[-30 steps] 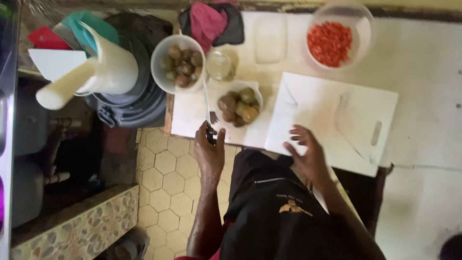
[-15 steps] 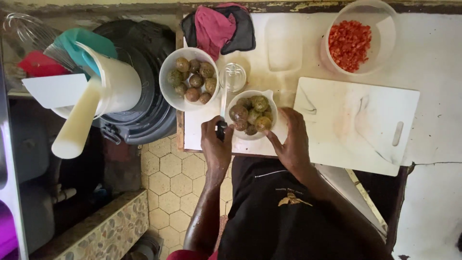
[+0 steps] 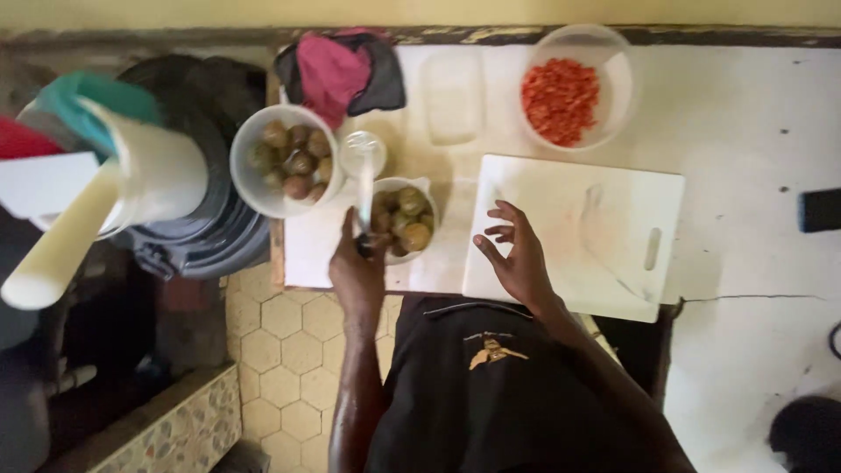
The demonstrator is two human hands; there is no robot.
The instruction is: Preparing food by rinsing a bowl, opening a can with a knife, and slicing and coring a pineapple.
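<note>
We see no packages, labels or signs; only a small dark, flat rectangular device (image 3: 821, 210), perhaps a screen, lies at the desk's (image 3: 753, 114) right edge.

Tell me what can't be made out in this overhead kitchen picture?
- Head view: the knife is blurred, its handle hidden inside the left hand.
- The round pieces in the small bowl are too blurred to identify.
- The dark object is cut off by the right edge.
</note>
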